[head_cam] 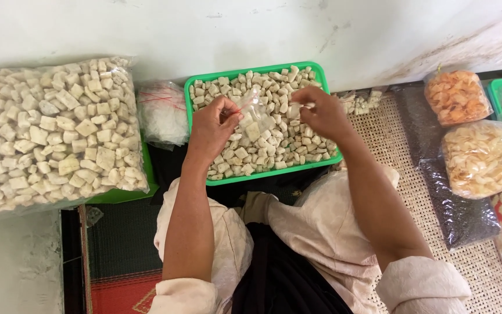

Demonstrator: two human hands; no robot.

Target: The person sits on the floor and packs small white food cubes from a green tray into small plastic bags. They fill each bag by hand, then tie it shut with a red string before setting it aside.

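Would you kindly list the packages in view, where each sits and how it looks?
Small clear bag: held open by left hand and right hand over green tray.
Big clear bag: far left, pale cubes.
Clear bags bundle: beside tray.
Orange snack bag: right.
Yellowish snack bag: below it.

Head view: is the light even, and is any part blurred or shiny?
Head view: soft, even light with faint shadows; the small clear bag between the left hand and right hand looks slightly blurred; mild shine on the big bag of white pieces.
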